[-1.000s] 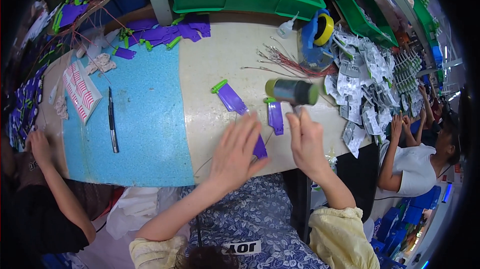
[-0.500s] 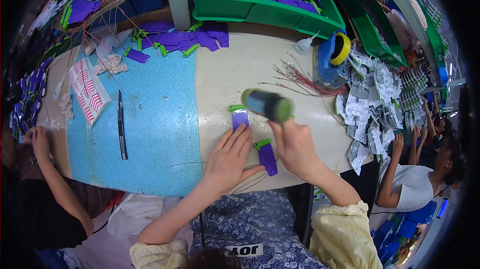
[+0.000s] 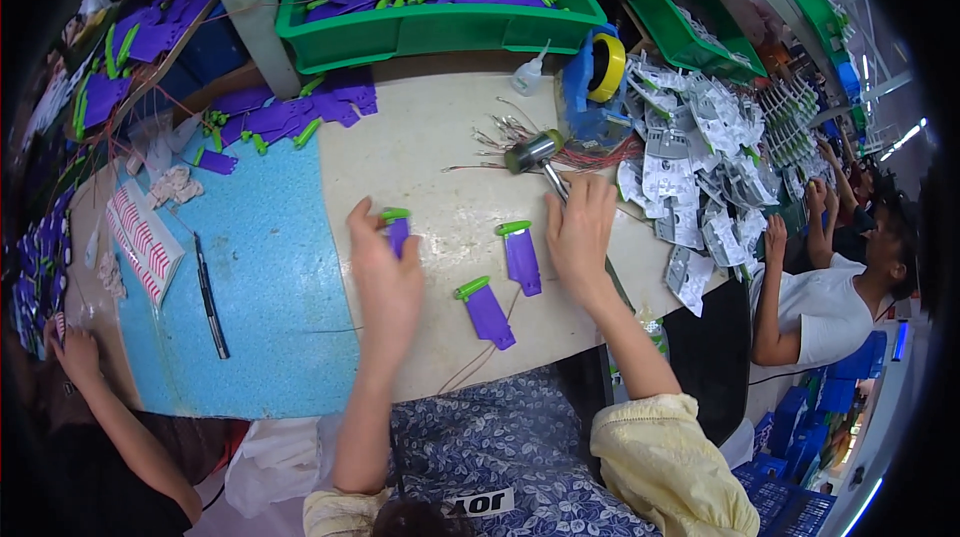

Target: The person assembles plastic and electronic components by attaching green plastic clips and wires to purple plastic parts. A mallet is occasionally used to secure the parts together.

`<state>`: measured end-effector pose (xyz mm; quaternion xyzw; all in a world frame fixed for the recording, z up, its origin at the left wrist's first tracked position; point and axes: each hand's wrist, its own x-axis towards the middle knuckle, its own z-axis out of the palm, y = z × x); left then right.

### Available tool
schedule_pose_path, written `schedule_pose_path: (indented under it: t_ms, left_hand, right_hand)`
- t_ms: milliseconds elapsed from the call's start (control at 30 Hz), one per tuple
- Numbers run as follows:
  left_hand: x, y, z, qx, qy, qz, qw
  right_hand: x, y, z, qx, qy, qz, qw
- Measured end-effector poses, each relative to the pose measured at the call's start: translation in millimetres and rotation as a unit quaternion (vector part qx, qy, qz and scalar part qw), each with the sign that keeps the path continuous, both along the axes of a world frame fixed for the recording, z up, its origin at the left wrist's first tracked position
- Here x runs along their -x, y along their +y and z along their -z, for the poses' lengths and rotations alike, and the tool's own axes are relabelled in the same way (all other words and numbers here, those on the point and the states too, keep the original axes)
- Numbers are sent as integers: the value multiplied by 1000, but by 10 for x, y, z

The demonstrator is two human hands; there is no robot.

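Head camera, looking down on a pale worktable (image 3: pixel 430 157) with a blue mat (image 3: pixel 270 327) over its left part. Just past the mat's right edge, left hand (image 3: pixel 385 262) at a green-ended purple tab (image 3: pixel 398 234): thumb and fingers parted around it, impossible to tell whether pinching. Right of centre, right hand (image 3: pixel 583 232) over the handle of a mallet (image 3: pixel 533 150): fingers together along it, firmness of grip hidden. Between the hands, toward the table's near edge, a second purple tab (image 3: pixel 522 262) and a third purple tab (image 3: pixel 487 317), with thin wires (image 3: pixel 466 367) trailing to that edge.

Step in hand, by judgement: handling the tab at left, mallet within reach. Called for next, probably: a sure hold on that tab, clear of the wires.

Beyond the table's far edge, a green bin (image 3: pixel 440 37) of similar tabs. Near the far right corner, a dropper bottle (image 3: pixel 526 77) and blue tape dispenser (image 3: pixel 577 87). Crowding the mallet: red leads (image 3: pixel 610 154) behind, heaped grey-white plastic parts (image 3: pixel 690 187) along the right edge.
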<state>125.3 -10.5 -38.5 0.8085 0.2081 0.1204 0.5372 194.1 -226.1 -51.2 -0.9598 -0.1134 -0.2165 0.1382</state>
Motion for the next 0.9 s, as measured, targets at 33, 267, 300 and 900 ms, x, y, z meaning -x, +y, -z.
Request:
schedule_pose_path:
  t_ms: [33, 267, 300, 900]
  left_hand:
    - [93, 56, -43, -25, -19, -14, 999]
    - [960, -413, 8, 71, 84, 159, 981]
    - [989, -389, 8, 71, 99, 137, 983]
    - [600, -496, -148, 437, 12, 131, 890]
  right_hand:
    - [145, 74, -127, -14, -5, 5, 1000]
    - [584, 189, -203, -229, 187, -34, 955]
    - [682, 187, -382, -229, 247, -32, 941]
    - [1195, 382, -186, -637, 242, -54, 730]
